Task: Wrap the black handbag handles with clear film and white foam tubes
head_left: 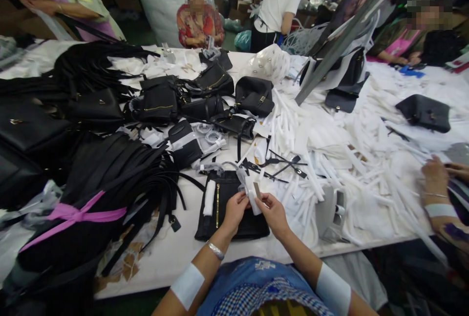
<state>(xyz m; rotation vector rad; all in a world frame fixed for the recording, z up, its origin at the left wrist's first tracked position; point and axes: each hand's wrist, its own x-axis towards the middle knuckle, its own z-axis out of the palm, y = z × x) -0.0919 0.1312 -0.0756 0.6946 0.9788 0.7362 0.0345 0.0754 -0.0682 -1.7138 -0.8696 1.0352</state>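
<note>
A black bag (252,230) with a gold zipper (217,203) lies flat on the white table in front of me. White wrapping (208,198) covers a narrow part at its left side. Above the bag's right half, my left hand (235,210) and my right hand (273,213) pinch a white wrapping strip (252,194) between them. A small grey-brown piece (257,190) stands at the right fingertips; what it is I cannot make out. Clear plastic wrap (240,174) sits just beyond the fingers. Black straps with buckles (271,162) lie behind the bag.
A thick bundle of black straps (120,159) tied with a pink band (82,214) lies at left. Several black bags (254,95) are piled behind. White foam strips (293,135) and a grey tape dispenser (328,211) lie right. A slanted metal pole (339,37) rises beyond; a co-worker's hand (435,174) is at right.
</note>
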